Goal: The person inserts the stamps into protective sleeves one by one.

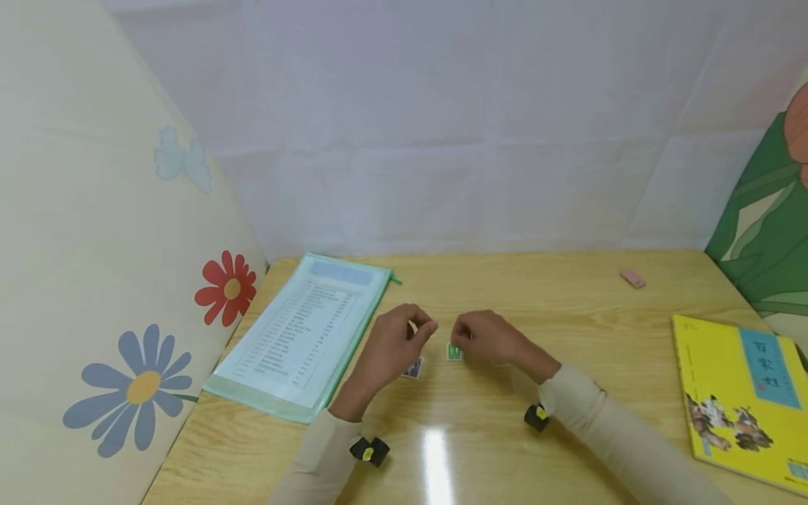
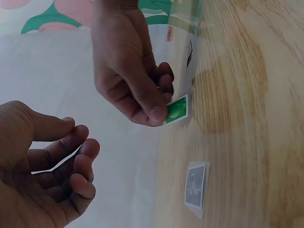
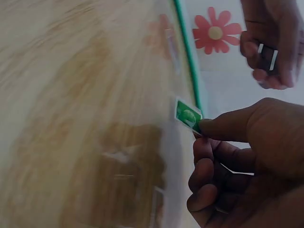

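A small green card with a white border (image 1: pixel 454 352) is pinched between the thumb and index finger of my right hand (image 1: pixel 489 337). The right wrist view shows the green card (image 3: pixel 188 115) tilted just above the wooden table. My left hand (image 1: pixel 393 345) hovers to the left, its fingers loosely bent and thumb close to the index fingertip; nothing shows between them in the left wrist view. Below it a small dark-pictured card (image 1: pixel 413 367) lies on the table, partly covered by the hand in the head view. The dark card (image 2: pixel 195 186) shows whole in the left wrist view.
A clear zip folder with a printed sheet (image 1: pixel 297 330) lies on the table's left. On the right is a yellow book (image 1: pixel 726 393); a pink block like an eraser (image 1: pixel 633 278) lies toward the back. Another thin small piece (image 2: pixel 189 53) sits past my right hand.
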`<state>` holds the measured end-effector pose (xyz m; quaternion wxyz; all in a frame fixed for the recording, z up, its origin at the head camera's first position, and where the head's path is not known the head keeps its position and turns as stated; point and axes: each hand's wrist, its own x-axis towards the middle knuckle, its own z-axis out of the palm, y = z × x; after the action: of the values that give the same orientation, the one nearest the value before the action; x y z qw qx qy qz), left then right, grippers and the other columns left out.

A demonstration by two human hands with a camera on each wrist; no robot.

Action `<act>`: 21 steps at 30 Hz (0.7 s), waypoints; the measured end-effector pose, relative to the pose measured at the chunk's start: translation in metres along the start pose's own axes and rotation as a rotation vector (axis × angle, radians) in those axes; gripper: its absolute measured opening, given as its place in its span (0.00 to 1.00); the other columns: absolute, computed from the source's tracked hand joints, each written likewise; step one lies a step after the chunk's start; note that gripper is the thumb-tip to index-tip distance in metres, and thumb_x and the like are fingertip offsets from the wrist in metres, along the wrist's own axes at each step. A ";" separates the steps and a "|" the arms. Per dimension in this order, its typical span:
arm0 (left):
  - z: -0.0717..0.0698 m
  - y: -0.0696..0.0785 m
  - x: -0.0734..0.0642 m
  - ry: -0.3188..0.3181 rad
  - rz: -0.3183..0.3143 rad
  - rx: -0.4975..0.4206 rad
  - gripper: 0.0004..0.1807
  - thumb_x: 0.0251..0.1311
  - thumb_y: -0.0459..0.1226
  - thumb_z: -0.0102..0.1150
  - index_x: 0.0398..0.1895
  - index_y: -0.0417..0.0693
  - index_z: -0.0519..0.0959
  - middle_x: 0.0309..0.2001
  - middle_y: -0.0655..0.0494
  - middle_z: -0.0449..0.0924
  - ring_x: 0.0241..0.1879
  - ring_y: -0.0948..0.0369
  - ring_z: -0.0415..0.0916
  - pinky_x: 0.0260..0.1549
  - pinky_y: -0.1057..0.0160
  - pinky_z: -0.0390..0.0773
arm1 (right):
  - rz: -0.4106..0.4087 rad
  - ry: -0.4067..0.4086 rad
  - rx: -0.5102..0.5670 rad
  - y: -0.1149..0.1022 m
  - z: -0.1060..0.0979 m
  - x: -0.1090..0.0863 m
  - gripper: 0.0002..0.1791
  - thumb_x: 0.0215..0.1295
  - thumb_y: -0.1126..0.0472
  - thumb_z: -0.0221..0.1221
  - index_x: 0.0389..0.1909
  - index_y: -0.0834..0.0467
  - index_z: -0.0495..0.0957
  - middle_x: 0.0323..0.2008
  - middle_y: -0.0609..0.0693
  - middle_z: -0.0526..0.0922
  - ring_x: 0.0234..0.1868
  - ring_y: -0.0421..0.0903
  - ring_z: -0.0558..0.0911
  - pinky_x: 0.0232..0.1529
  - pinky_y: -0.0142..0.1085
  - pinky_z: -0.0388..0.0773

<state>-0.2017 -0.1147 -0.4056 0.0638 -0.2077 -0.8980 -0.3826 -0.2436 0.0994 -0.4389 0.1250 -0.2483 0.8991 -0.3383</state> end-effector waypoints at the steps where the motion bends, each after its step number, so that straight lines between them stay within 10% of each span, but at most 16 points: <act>1: 0.000 0.001 0.000 -0.004 -0.004 0.000 0.06 0.72 0.41 0.59 0.39 0.51 0.82 0.29 0.64 0.76 0.17 0.64 0.67 0.17 0.64 0.69 | 0.012 -0.001 0.000 0.002 0.003 0.001 0.05 0.74 0.60 0.58 0.38 0.54 0.82 0.32 0.42 0.81 0.29 0.41 0.78 0.31 0.37 0.77; 15: 0.000 0.002 0.000 -0.096 0.051 -0.005 0.07 0.73 0.40 0.58 0.39 0.48 0.82 0.27 0.62 0.78 0.16 0.65 0.67 0.16 0.66 0.68 | 0.037 0.062 -0.059 0.009 0.004 0.000 0.07 0.72 0.56 0.61 0.32 0.49 0.80 0.29 0.40 0.79 0.29 0.40 0.77 0.32 0.37 0.76; 21: 0.004 0.001 0.000 -0.233 0.079 0.016 0.10 0.74 0.42 0.56 0.41 0.47 0.83 0.30 0.60 0.80 0.18 0.66 0.69 0.19 0.66 0.71 | -0.163 -0.008 -0.114 0.017 -0.025 -0.010 0.05 0.75 0.59 0.58 0.43 0.50 0.82 0.38 0.40 0.79 0.36 0.39 0.78 0.37 0.37 0.78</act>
<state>-0.2007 -0.1111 -0.4077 -0.0244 -0.2853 -0.8935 -0.3459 -0.2507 0.1290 -0.4311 0.0865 -0.3287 0.8931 -0.2946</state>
